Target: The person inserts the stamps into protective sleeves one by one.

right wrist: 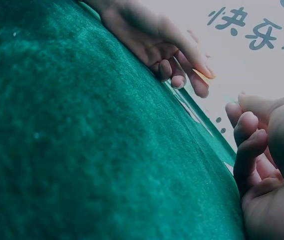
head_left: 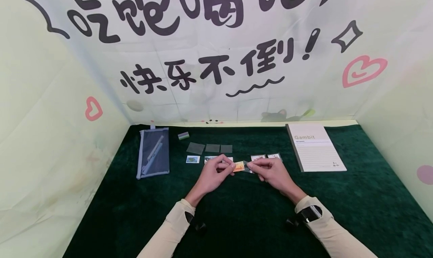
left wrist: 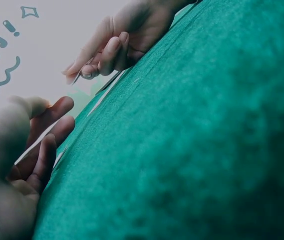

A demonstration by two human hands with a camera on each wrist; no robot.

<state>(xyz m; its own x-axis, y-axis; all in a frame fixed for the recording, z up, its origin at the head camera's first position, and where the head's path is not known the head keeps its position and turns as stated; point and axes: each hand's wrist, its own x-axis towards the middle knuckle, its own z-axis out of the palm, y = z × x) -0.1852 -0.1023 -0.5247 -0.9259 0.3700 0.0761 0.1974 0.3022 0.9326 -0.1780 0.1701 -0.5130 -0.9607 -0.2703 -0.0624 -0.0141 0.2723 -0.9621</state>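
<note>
Orange card (head_left: 239,166), small and picture-faced, sits between the two hands, its left edge pinched by thumb and fingers of the left hand (head_left: 218,168). Just beside it, thumb and fingers of the right hand (head_left: 268,171) pinch a small clear sleeve (head_left: 248,168); card and sleeve meet or overlap, and whether the card's edge lies inside I cannot tell.

By its look the card should be very light, thin and somewhat stiff, easy to crease or smudge; a light hold on the edges, off the printed face, suits it best. The sleeve will likely be limp and slippery, prone to cling, and is best held by a corner or rim.

Counts, outward from the grip: one orange card and one sleeve held. Beside and beyond the left hand lie three picture cards: one blue-toned card (head_left: 193,159) in full view and two partly hidden cards (head_left: 209,158) behind the fingers. Farther beyond that hand are three clear squares (head_left: 212,148) in a row. Just beyond the right hand, two white-edged cards (head_left: 258,158).

Well left of the grip, one zip pouch (head_left: 164,153) holds slim items, number unclear; nearer, beyond the left hand, one small block (head_left: 183,136). Well right, one notebook (head_left: 316,149).
</note>
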